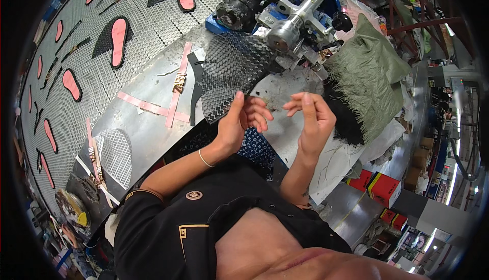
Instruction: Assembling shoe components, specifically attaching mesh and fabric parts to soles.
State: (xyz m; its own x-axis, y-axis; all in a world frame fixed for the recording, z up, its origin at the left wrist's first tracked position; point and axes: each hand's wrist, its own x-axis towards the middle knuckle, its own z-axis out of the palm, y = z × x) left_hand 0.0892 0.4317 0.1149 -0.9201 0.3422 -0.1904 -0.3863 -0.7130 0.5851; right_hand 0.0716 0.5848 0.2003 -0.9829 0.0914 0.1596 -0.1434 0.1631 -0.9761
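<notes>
My left hand (245, 116) is beside the right edge of a black woven mesh piece (232, 63). Its thumb points up over that edge and its fingers are loosely bent, with nothing seen between them; whether it touches the mesh I cannot tell. My right hand (315, 121) hovers over the pale worktop to the right, thumb raised and fingers half curled, holding nothing visible. The mesh lies at the foot of a blue and metal machine (288, 30) with a round steel head. A black curved strip (195, 94) lies along the mesh's left side.
Pink strips (175, 99) with a gold-coloured letter ornament (179, 83) lie on the metal table. A white mesh piece (114, 157) is at the left. Beyond runs a perforated surface (147, 22) bearing several pink insoles (118, 40). Green woven sacking (374, 66) covers black material at the right.
</notes>
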